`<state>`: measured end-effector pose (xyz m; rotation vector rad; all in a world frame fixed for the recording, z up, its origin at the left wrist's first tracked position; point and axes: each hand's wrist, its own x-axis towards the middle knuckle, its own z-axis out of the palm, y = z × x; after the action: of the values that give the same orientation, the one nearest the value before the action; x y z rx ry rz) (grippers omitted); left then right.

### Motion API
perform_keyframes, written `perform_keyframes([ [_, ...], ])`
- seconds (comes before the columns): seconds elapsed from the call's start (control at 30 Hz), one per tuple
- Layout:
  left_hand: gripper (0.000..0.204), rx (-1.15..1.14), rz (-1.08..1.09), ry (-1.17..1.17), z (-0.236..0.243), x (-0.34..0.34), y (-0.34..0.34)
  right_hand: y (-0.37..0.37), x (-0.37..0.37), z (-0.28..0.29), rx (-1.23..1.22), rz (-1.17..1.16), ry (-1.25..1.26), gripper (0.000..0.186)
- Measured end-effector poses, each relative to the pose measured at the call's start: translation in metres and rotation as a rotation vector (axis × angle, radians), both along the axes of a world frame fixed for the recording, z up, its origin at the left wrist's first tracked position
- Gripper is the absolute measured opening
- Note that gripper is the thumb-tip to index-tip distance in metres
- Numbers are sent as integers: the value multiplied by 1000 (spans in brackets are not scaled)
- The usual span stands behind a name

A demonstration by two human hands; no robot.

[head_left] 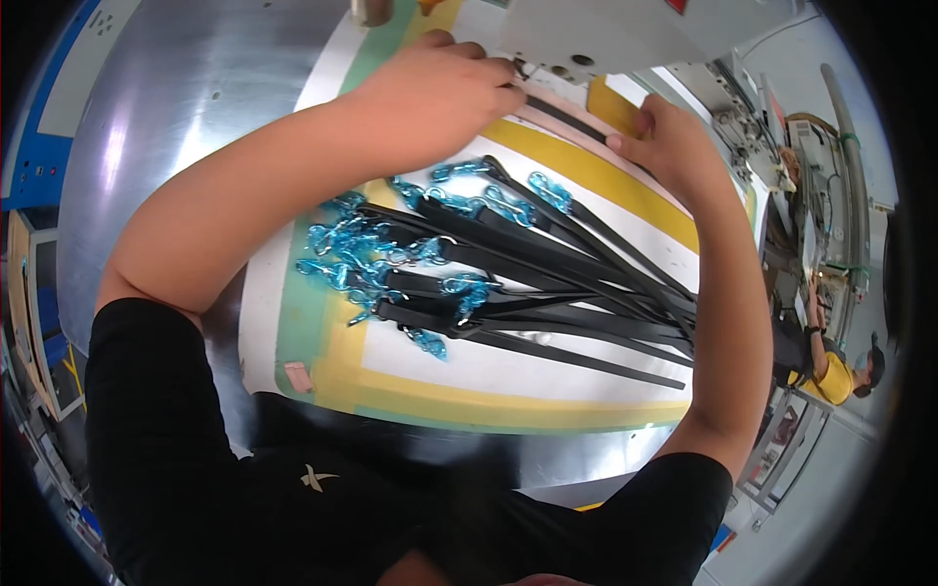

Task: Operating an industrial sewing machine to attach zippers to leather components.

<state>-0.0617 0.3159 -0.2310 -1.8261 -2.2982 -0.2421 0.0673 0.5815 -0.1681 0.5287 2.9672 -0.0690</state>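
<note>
A narrow black strap (569,119) stretches between my two hands below the white machine head. My left hand (454,86) bends over its left end, fingers curled down close to the machine's metal parts; the fingertips are partly hidden. Farther right, my right hand (666,145) pinches the strap between thumb and fingers. Nearer to me lies a loose pile of black straps (547,264), several with metal clips wrapped in blue plastic film (354,244) at their left ends. Their right ends run under my right forearm.
The white machine head (601,34) overhangs the far side. A white work board (410,366) edged with yellow and green tape lies on a shiny metal table (210,98). A yellow piece (614,104) sits beside my right hand. Far right, another person (835,376) works apart.
</note>
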Motion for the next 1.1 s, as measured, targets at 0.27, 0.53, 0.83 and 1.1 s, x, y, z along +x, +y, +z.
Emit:
perform_keyframes([
  [0.27,43,75,22,24,-3,0,-2,77,82,11,78,-265,-63,55],
  [0.53,45,55,63,5,0,1,-4,157,140,16,232,-498,-237,64],
  [0.83,46,54,68,-24,3,5,-3,220,205,7,307,-627,-215,61],
  [1.1,50,73,59,-5,1,7,-8,161,217,-35,131,-446,267,30],
])
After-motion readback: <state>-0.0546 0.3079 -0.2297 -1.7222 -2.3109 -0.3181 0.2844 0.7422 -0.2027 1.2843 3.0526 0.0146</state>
